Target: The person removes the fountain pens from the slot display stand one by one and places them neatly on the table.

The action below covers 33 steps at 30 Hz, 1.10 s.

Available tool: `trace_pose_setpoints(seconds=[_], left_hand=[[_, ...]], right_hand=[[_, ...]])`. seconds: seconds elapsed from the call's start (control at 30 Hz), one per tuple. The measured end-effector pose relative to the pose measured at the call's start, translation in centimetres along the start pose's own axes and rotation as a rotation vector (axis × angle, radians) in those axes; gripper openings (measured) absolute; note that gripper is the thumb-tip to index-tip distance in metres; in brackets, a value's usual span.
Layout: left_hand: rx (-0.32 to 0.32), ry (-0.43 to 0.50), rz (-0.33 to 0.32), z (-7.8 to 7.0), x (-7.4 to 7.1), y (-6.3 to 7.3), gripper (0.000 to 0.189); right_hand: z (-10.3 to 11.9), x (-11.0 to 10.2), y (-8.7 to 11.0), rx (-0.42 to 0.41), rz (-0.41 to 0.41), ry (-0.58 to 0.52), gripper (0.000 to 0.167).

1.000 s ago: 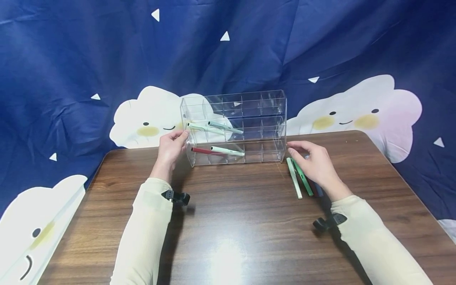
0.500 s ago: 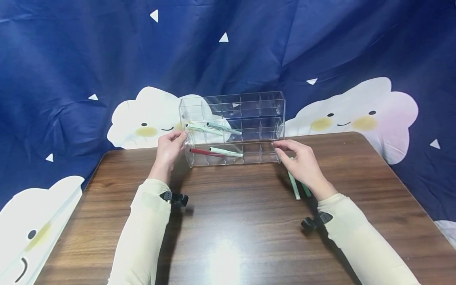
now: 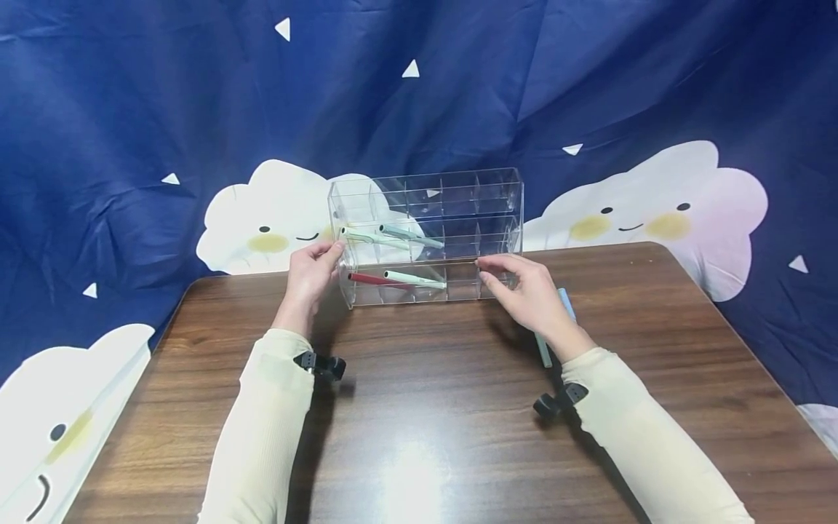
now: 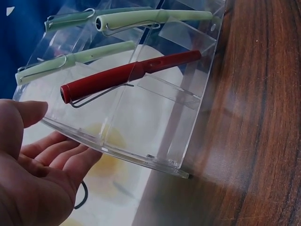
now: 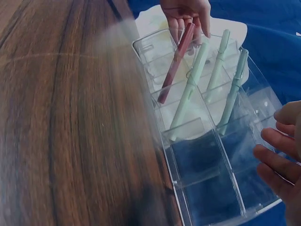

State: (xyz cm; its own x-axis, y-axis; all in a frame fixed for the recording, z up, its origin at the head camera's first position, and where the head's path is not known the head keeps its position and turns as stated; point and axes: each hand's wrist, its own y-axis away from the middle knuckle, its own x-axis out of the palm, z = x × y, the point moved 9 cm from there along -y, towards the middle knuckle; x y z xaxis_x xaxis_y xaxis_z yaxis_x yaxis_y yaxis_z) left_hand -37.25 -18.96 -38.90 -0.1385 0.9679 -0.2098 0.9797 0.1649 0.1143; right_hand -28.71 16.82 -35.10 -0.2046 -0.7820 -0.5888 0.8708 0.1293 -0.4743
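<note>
The clear rack stands upright in the middle of the head view, on the table, between the two hands. The left hand holds its left side wall, with the thumb on one side and the fingers on the other. The right hand is at the lower right part of the rack; its fingers are loosely bent, with a narrow space between thumb and forefinger, and I see nothing held there. Whether these fingertips touch the rack, I cannot tell.

Inside the rack, the lowest row has a red pen at the left and a light green pen just beside it. In the middle row lie a pale green pen and, to its right, a grey-green pen. All four are tilted.

On the table, right of the centre of the frame, a green pen and a blue pen are partly hidden by the right hand and wrist. Each wrist has a black device next to a cream sleeve. Behind everything hangs a blue curtain with smiling white clouds.
</note>
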Motion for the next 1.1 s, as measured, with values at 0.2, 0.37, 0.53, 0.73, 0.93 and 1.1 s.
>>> trace_pose_setpoints(seconds=[0.2, 0.37, 0.53, 0.73, 0.93, 1.1], left_hand=[[-0.003, -0.014, 0.001, -0.2, 0.0, -0.1, 0.046], [-0.002, -0.010, 0.002, -0.3, 0.0, -0.1, 0.045], [0.009, -0.008, 0.007, -0.4, 0.1, -0.2, 0.045], [0.011, -0.015, 0.008, -0.3, 0.0, -0.3, 0.045], [0.012, -0.022, 0.013, -0.4, 0.0, -0.2, 0.045], [0.011, -0.020, 0.007, -0.3, 0.1, -0.2, 0.044]], right_hand=[[0.6, 1.1, -0.5, -0.027, 0.026, -0.025, 0.023], [0.9, 2.0, -0.7, -0.046, 0.033, -0.034, 0.025], [1.1, 2.8, -0.7, -0.043, 0.049, -0.037, 0.026], [1.7, 3.8, -1.0, -0.047, 0.062, -0.056, 0.027], [2.1, 4.4, -1.3, -0.059, 0.068, -0.047, 0.028], [2.2, 5.0, -1.5, -0.066, 0.085, -0.046, 0.030]])
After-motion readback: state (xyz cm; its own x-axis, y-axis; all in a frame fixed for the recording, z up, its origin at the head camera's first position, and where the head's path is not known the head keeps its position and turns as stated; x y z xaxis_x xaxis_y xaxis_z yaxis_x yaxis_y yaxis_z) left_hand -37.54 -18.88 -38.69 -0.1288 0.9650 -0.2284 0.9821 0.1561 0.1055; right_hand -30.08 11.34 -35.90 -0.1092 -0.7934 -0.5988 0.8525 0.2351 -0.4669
